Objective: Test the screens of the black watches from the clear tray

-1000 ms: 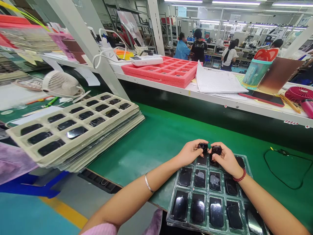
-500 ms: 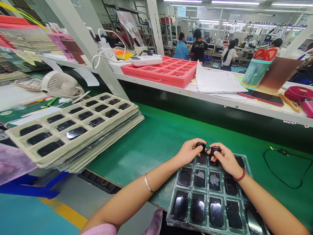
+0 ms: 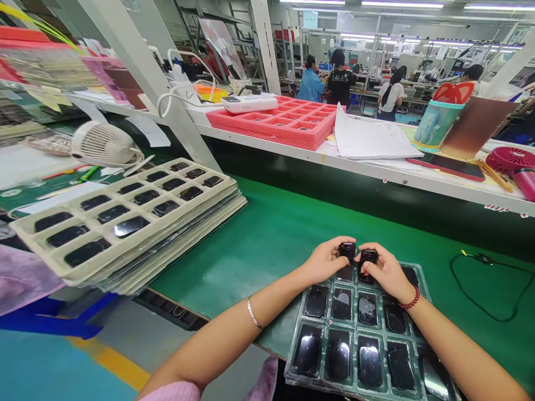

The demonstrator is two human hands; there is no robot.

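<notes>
A person grips a small black device in the pinched fingers of the left hand and a second black device in those of the right hand.
Both are held just above the far end of a plastic tray, its pockets filled with dark screens, some hidden by the right forearm; the picture's bottom edge cuts off its near right corner. Bare green bench lies left of the hands and beyond them. A stack of cream trays stands left, dark pieces in the top one's pockets. On the shelf behind sits a red foam tray, its contents hard to make out.
</notes>
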